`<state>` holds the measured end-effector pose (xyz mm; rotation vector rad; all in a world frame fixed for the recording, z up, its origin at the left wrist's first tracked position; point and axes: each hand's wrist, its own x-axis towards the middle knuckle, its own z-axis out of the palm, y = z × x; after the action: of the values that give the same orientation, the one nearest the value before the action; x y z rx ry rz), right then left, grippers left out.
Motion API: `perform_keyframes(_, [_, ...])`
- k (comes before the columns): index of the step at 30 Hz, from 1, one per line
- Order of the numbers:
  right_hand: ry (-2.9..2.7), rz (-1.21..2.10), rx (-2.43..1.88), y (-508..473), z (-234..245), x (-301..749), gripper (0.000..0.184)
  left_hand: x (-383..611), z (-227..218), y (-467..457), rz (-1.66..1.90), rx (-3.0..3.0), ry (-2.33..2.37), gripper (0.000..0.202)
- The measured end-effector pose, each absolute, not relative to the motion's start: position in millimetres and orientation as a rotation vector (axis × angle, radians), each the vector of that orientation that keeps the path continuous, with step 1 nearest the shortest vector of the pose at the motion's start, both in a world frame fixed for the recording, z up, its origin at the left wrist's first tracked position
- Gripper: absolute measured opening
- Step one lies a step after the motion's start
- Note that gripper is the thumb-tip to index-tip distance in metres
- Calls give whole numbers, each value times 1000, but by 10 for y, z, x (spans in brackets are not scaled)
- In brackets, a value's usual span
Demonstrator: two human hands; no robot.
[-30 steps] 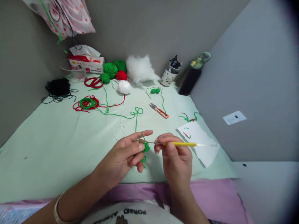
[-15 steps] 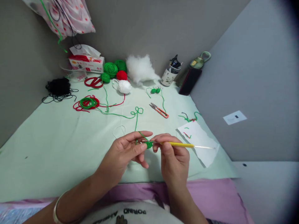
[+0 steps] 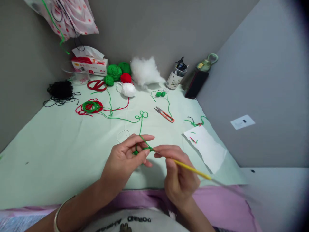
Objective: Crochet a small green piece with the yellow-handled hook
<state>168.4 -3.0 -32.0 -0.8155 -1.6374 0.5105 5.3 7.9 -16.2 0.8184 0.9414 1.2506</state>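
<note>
My left hand [image 3: 125,154] pinches a small green crochet piece [image 3: 147,148] between thumb and fingers, its index finger stretched out above. Green yarn [image 3: 141,125] runs from that finger back across the table. My right hand [image 3: 182,174] grips a crochet hook [image 3: 193,169] by its yellow handle, closed around it like a pen. The hook's metal tip meets the green piece beside my left thumb; the exact loop is hidden. The hook's rear end slants down to the right and is blurred.
Orange thread snips [image 3: 164,114] lie ahead, near small green crocheted balls [image 3: 160,94]. White paper [image 3: 207,149] with yarn scraps is at right. Farther back are yarn balls [image 3: 114,72], white stuffing [image 3: 146,72], red-handled scissors [image 3: 97,85], a tissue box [image 3: 90,66], a pen cup [image 3: 175,79] and black yarn [image 3: 60,89].
The hook has swung from nearly level to slanting, its rear end moving down toward me. My right hand has tilted and lowered slightly. My left hand has shifted a little left with the green piece.
</note>
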Motion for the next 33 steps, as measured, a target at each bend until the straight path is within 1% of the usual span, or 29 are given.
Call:
perform_keyframes(2, [-1712, 390, -772, -39, -340, 1680, 24, 56, -161, 74, 1295, 859, 979, 28])
perform_keyframes(3, [-1710, 381, -771, -39, -347, 1679, 24, 53, -157, 74, 1296, 867, 978, 28])
perform_keyframes(7, [-1577, 525, -842, -22, -350, 1682, 29, 35, -141, 93, 1258, 877, 929, 25])
perform_keyframes(9, [-1622, 509, -845, -9, -336, 1682, 27, 35, -154, 98, 1271, 886, 944, 25])
perform_keyframes(13, [-1775, 328, -813, 11, -294, 1666, 25, 54, -212, 73, 1320, 973, 1038, 27])
perform_keyframes(17, [-1870, 146, -838, -2, -309, 1670, 24, 77, -240, 43, 1411, 1103, 1112, 35])
perform_keyframes(21, [-1999, -74, -818, -17, -392, 1691, 33, 69, -230, 65, 1344, 848, 1032, 37])
perform_keyframes(23, [-1970, -8, -805, -4, -407, 1699, 36, 51, -227, 86, 1270, 703, 967, 41])
perform_keyframes(25, [-1868, 187, -813, 22, -388, 1703, 34, 32, -231, 97, 1233, 660, 937, 42])
perform_keyframes(28, [-1688, 455, -827, 63, -325, 1697, 29, 16, -246, 93, 1251, 752, 963, 38])
perform_keyframes(33, [-1481, 667, -838, 88, -288, 1642, 26, 23, -274, 74, 1275, 907, 1051, 32])
